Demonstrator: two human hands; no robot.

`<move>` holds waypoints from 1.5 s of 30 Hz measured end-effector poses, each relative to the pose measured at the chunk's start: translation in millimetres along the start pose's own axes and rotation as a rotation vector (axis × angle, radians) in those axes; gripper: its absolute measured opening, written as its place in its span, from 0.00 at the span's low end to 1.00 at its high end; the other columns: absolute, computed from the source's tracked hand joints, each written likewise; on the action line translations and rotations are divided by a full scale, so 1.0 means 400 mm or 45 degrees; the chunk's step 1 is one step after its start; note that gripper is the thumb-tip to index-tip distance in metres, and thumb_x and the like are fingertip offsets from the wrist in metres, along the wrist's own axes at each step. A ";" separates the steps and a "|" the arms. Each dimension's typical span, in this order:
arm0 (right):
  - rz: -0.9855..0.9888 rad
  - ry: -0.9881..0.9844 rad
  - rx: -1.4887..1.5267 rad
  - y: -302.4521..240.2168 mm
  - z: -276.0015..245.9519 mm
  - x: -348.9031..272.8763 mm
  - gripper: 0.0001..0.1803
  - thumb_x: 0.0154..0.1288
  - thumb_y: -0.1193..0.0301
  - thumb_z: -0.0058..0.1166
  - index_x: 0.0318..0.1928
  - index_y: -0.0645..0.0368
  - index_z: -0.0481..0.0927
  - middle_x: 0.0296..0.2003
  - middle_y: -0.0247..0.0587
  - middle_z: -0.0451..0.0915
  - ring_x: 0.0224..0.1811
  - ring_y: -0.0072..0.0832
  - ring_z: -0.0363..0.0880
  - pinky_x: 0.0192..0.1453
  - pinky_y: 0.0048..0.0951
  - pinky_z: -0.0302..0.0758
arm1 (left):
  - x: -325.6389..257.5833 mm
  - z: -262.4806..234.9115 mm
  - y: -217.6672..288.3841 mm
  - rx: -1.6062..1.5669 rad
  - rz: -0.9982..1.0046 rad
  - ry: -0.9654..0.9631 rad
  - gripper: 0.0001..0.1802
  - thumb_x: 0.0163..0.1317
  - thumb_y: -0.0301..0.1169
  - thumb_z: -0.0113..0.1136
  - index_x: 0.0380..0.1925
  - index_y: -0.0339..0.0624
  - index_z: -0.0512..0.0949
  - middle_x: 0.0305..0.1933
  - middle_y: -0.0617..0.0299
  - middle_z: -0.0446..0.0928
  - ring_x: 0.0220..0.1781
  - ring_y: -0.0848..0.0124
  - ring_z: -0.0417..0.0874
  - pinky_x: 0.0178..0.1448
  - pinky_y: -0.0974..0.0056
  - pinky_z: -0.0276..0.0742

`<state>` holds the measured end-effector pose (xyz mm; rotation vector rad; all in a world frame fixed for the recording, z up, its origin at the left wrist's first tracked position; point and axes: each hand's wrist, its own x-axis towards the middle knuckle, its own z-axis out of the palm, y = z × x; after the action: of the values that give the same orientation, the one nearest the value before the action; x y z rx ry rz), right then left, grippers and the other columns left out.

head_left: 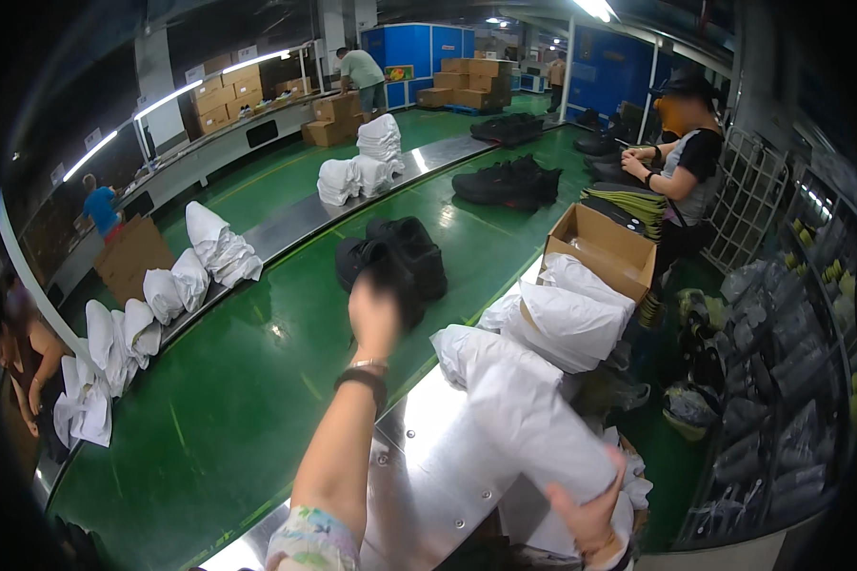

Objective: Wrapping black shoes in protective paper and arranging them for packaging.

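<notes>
My left hand [375,319] reaches over the green conveyor belt to a pair of black shoes [414,249]. Its fingers are smeared by motion against the nearer shoe, so whether they grip it cannot be told. At the lower right, my right hand [588,514] is closed around the end of a white paper bundle [533,404], thumb on the near side. That bundle lies across the metal edge of the line. More crumpled white paper [573,314] sits just beyond it, beside an open brown cardboard box [605,249].
Black shoes [507,183] stand farther up the belt [200,400]. White paper bundles [209,243] line its far metal ledge. A co-worker [686,162] is at the right, near stacked dark insoles with yellow-green edges [628,205]. A rack of bagged dark items [771,400] stands at right.
</notes>
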<state>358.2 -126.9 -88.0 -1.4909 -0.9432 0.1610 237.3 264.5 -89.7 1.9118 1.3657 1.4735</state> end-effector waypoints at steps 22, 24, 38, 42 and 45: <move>0.187 -0.247 0.447 0.059 0.053 0.226 0.34 0.48 0.69 0.67 0.52 0.66 0.62 0.46 0.44 0.71 0.48 0.27 0.70 0.54 0.27 0.68 | -0.316 -0.073 0.126 0.054 0.330 -0.979 0.26 0.54 0.52 0.57 0.50 0.52 0.75 0.61 0.43 0.61 0.63 0.45 0.60 0.63 0.44 0.58; 0.126 -0.205 0.186 0.081 0.085 0.233 0.35 0.47 0.67 0.67 0.53 0.65 0.62 0.46 0.47 0.71 0.48 0.33 0.71 0.54 0.31 0.68 | -0.324 -0.099 0.114 0.075 0.342 -0.947 0.26 0.54 0.51 0.57 0.50 0.50 0.75 0.61 0.40 0.61 0.62 0.44 0.60 0.64 0.47 0.58; -0.143 -0.284 -0.370 0.150 0.083 0.228 0.46 0.40 0.70 0.60 0.62 0.65 0.55 0.57 0.60 0.61 0.60 0.51 0.58 0.66 0.40 0.56 | -0.364 -0.195 0.213 0.352 0.169 -0.599 0.34 0.58 0.52 0.54 0.60 0.46 0.65 0.68 0.43 0.53 0.70 0.44 0.48 0.65 0.37 0.48; -0.011 0.032 -0.069 -0.028 0.061 0.120 0.20 0.51 0.81 0.47 0.48 0.66 0.70 0.45 0.49 0.75 0.50 0.36 0.74 0.56 0.33 0.68 | -0.468 -0.341 0.335 -0.178 0.330 0.019 0.28 0.55 0.30 0.61 0.55 0.33 0.65 0.60 0.43 0.64 0.63 0.46 0.62 0.65 0.54 0.59; -0.138 -0.220 -0.052 -0.143 0.087 -0.013 0.13 0.56 0.81 0.48 0.43 0.66 0.73 0.40 0.45 0.77 0.43 0.33 0.75 0.49 0.31 0.71 | -0.661 -0.523 0.485 -0.371 0.359 -0.009 0.25 0.51 0.22 0.61 0.50 0.30 0.68 0.56 0.41 0.67 0.58 0.46 0.69 0.61 0.53 0.65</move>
<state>307.8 -111.6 -46.2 -1.4761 -1.1697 0.1956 146.2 -103.6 -2.7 1.9701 0.8443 1.6857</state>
